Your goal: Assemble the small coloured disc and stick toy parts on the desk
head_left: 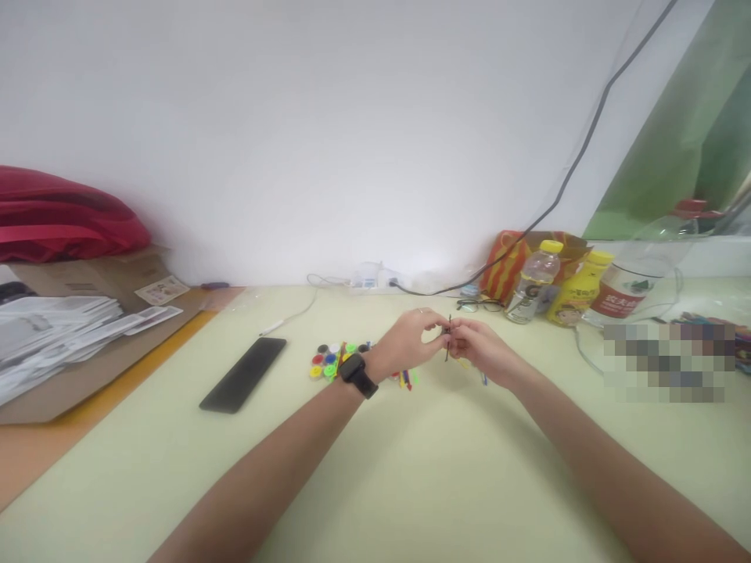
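Over the pale yellow-green table [411,469] my two hands meet, fingertips together. My left hand [407,342], with a black watch [357,374] on its wrist, and my right hand [481,350] both pinch a thin dark stick [448,338] that stands nearly upright between them. Under my left hand lie several small coloured sticks [404,378]. A cluster of small coloured discs [329,360] sits just left of the watch.
A black phone [243,374] lies flat at the left. Cardboard boxes with papers [64,332] and a red bag [59,211] stand at the far left. Bottles [537,289] and a jar [627,289] stand at the back right, by glasses [484,305] and a cable [575,156].
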Tool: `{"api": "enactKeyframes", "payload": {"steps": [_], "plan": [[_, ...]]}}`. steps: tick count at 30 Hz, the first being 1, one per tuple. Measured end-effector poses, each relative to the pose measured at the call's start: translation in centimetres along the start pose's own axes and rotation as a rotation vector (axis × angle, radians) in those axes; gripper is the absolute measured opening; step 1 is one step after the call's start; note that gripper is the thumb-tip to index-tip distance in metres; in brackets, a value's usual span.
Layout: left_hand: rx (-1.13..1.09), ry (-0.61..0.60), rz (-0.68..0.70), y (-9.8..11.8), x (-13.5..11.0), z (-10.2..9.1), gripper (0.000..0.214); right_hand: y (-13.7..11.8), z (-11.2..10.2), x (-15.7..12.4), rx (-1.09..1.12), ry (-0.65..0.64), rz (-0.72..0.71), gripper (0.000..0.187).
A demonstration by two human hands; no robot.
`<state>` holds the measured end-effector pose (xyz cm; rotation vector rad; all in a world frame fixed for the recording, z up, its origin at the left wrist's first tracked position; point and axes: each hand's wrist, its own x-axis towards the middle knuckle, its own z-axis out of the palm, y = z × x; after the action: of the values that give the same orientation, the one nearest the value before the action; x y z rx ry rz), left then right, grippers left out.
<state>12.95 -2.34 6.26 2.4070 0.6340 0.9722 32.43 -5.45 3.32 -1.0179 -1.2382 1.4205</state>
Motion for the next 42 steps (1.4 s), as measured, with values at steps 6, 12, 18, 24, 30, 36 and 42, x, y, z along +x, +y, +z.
{"api": "enactKeyframes", "payload": {"steps": [6,12,18,24,30,36,42], "plan": [[-0.027,-0.082,-0.070,0.0,-0.2,0.1,0.011,0.2,0.3,-0.2,-0.208,-0.004,-0.014,0.014],[0.040,-0.125,-0.136,-0.7,-1.0,1.3,0.011,1.7,-0.8,0.5,-0.681,0.155,-0.126,0.023],[0.129,-0.263,-0.023,-1.2,-1.9,3.1,0.006,1.8,-3.1,1.0,-0.988,0.263,-0.200,0.024],[0.364,-0.266,0.012,-2.5,-1.5,2.1,0.002,-0.8,-5.9,-0.1,-1.354,0.283,-0.126,0.018],[0.323,-0.294,-0.115,-3.5,-1.3,-0.6,0.026,-0.6,-7.2,-0.8,-1.461,0.192,0.052,0.018],[0.291,-0.310,-0.176,-3.9,-1.4,-1.0,0.022,-0.8,-6.9,-0.6,-1.491,0.204,0.058,0.013],[0.433,-0.272,-0.002,-3.5,-1.5,1.3,0.014,-1.3,-6.3,-0.9,-1.462,0.270,-0.016,0.011]]}}
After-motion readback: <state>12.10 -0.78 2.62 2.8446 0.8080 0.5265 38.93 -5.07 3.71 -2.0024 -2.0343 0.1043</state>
